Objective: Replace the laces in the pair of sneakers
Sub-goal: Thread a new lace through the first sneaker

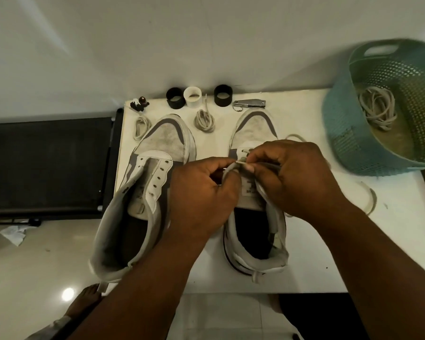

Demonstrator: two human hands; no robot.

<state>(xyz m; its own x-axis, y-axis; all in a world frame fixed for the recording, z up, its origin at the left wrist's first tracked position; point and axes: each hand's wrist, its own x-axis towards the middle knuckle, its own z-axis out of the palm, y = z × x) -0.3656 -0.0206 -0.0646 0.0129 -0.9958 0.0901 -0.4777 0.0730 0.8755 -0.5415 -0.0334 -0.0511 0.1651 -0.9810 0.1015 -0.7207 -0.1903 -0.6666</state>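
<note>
In the head view, we see two sneakers side by side on the white worktop point(304, 241), toes toward 12 o'clock. The left sneaker point(142, 192) has no lace: its eyelets are bare and the tongue lies open. The right sneaker point(253, 182) is the one in work. Both hands meet over its lower eyelets. The left hand point(201, 192) is curled and pinches the lace point(241, 163) near its tip, and the right hand point(290, 175) also pinches it from the 3 o'clock side. We judge that threading has only begun here, at the lowest eyelets.

So most of the task is left: nearly all rows of the right sneaker, then the whole left one. Two coiled laces point(204, 120) wait near 12 o'clock, between the toes and at 11 o'clock. More laces point(378, 106) lie in the teal basket point(349, 133) at 2 o'clock; we think these are the old ones.

The hands hide the right sneaker's eyelets, so we cannot count the rows done. A loop of lace at 3 o'clock is partly hidden by the wrist. The basket is blurred and cut by the frame edge.
</note>
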